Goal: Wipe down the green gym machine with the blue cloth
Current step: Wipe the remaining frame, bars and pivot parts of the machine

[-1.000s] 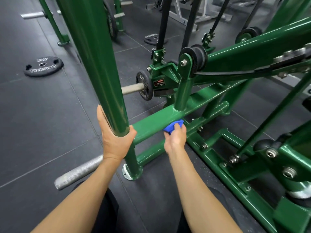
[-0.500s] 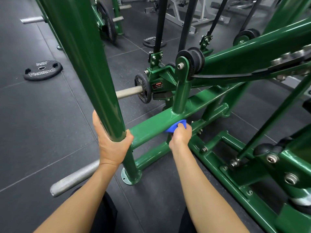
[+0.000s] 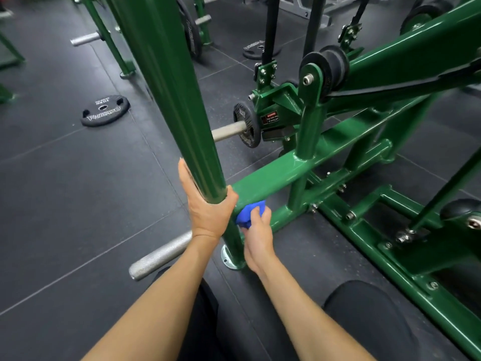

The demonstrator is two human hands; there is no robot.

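— Where's the cloth?
— Bunched in my right hand (image 3: 257,238); my fingers pinch the blue cloth (image 3: 248,213) where the green gym machine (image 3: 390,63) joins its low crossbeam (image 3: 270,178) to the corner leg (image 3: 234,241).
— Your left?
— My left hand (image 3: 205,204) grips the slanted post (image 3: 177,100) near its lower end. Beyond, a weight plate (image 3: 105,110) lies flat on the floor.

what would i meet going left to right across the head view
loose weight plate on the floor → knurled steel peg → left hand gripping the green post → blue cloth → black pulley wheel
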